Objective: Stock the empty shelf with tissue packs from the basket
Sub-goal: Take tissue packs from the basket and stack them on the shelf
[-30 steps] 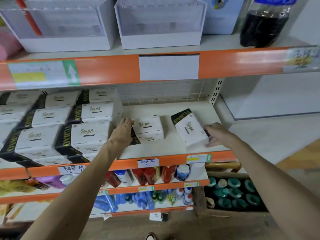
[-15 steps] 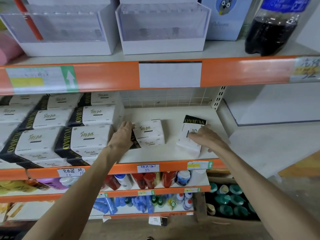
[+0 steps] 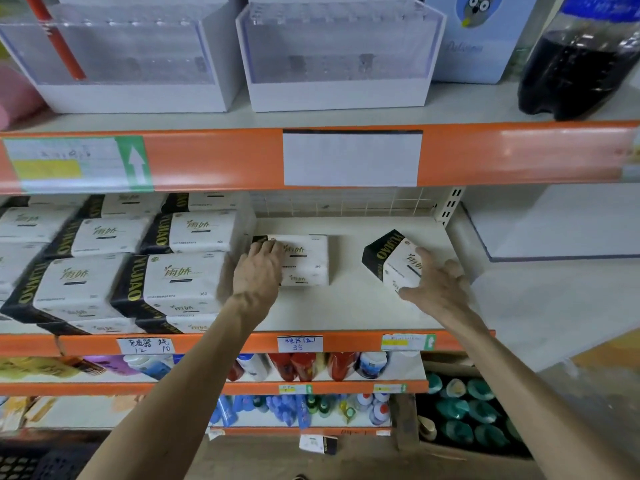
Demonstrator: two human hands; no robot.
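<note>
A: So, what was just changed?
B: The second pack (image 3: pixel 394 263) was turned; its black end is now pointed left. It is tipped up on the shelf (image 3: pixel 346 306), gripped by the right hand (image 3: pixel 436 289), fingers spread wide.
A: And the first pack (image 3: pixel 304 261)?
B: It was pushed flat beside the stacked packs (image 3: pixel 173 282), and the left hand (image 3: pixel 258 271) is pressed on it. More room is left to be filled.

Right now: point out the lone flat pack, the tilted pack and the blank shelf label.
lone flat pack (image 3: pixel 308 258): head view, white top face.
tilted pack (image 3: pixel 400 269): head view, white face beside the black end.
blank shelf label (image 3: pixel 351 158): head view, centre.
</note>
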